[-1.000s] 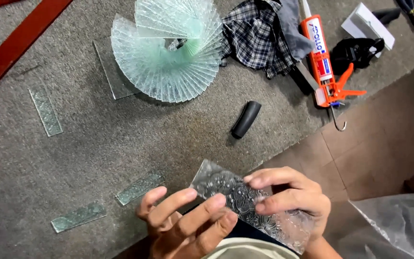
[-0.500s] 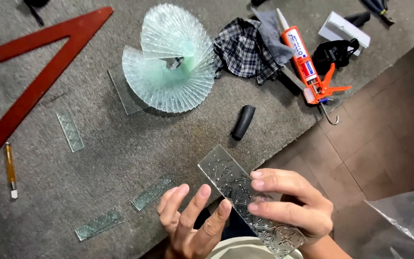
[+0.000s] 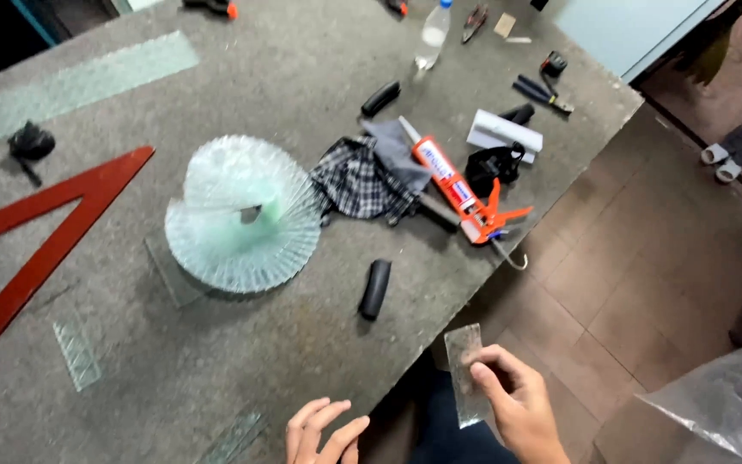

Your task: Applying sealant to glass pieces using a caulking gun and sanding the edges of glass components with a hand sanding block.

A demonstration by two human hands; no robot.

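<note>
Below, the right hand [image 3: 521, 412] pinches a narrow strip of clear textured glass [image 3: 465, 374] off the grey table's [image 3: 216, 361] edge, the left hand [image 3: 319, 430] lies open and empty, a spiral fan of glass strips [image 3: 242, 215] stands partly built with loose strips [image 3: 77, 351] unplaced, and an orange-and-white sealant tube [image 3: 444, 176] lies mid-table.

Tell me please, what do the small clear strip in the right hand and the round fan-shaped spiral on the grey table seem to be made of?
The small clear strip, pinched in the right hand, looks like patterned glass: it is see-through with a rough, frosted texture. The round fan-shaped spiral seems built from many similar glass strips: pale green, translucent, with ribbed edges. The grey table looks carpet-covered, matt and fuzzy, though this is uncertain.
</note>
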